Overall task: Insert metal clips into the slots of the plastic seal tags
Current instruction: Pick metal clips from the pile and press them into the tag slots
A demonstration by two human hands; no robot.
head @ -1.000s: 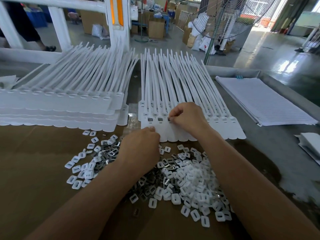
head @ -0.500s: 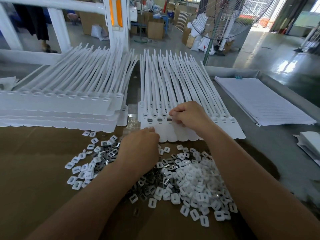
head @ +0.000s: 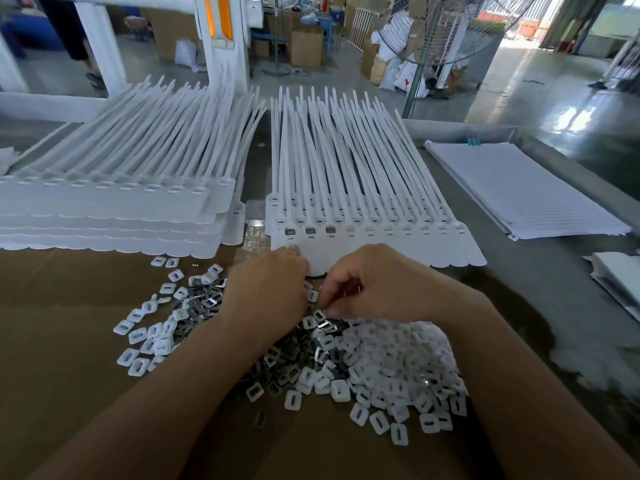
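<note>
— What is the bench like?
— A brown cardboard sheet (head: 69, 341) lies on a grey metal table (head: 554, 306). The seal tags (head: 363, 237) lie in a row at the cardboard's far edge. Three slots at their left end hold metal clips (head: 310, 231).
— And the hands?
— The left hand (head: 266, 289) lies palm down, fingers together, tips touching the tags. The right hand (head: 377, 285) curls over the loose pile of clips and white caps (head: 346, 362); whether it pinches one, I cannot tell.
— The room?
— A glossy factory floor (head: 554, 81), a standing fan (head: 450, 29), cartons.
</note>
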